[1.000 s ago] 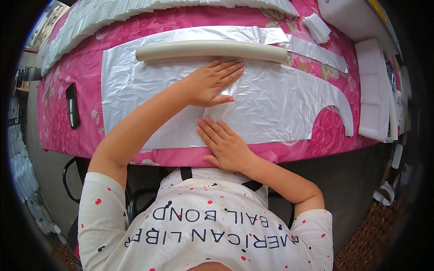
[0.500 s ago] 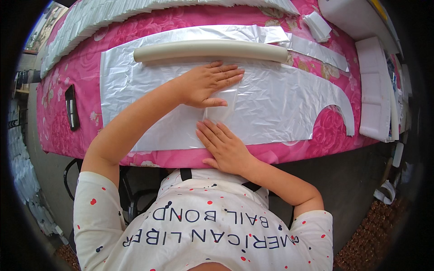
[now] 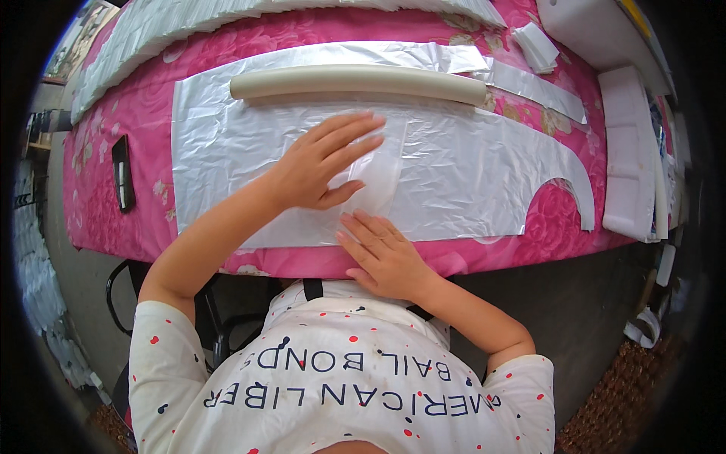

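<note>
White plastic bags (image 3: 461,166), with a curved cut-out at their right end, lie flat before me on a pink floral cloth. A long beige tube (image 3: 355,82) rests across their far side. On the film between my hands is a paler rectangular piece (image 3: 384,163); what it is I cannot tell. Over the film, left of this piece, my left hand (image 3: 321,163) is open with fingers stretched out and holds nothing. My right hand (image 3: 387,253) lies at the near edge of the plastic, fingers extended, its tips by the piece's near end.
A dark phone-like object (image 3: 122,174) lies on the cloth (image 3: 144,227) at the left. Stacked white folded bags (image 3: 174,26) line the far edge. At the far right are a small white bundle (image 3: 535,47) and a white foam box (image 3: 628,151).
My left hand has moved left and toward me, uncovering more of the pale piece. The right hand has shifted slightly right and nearer my body.
</note>
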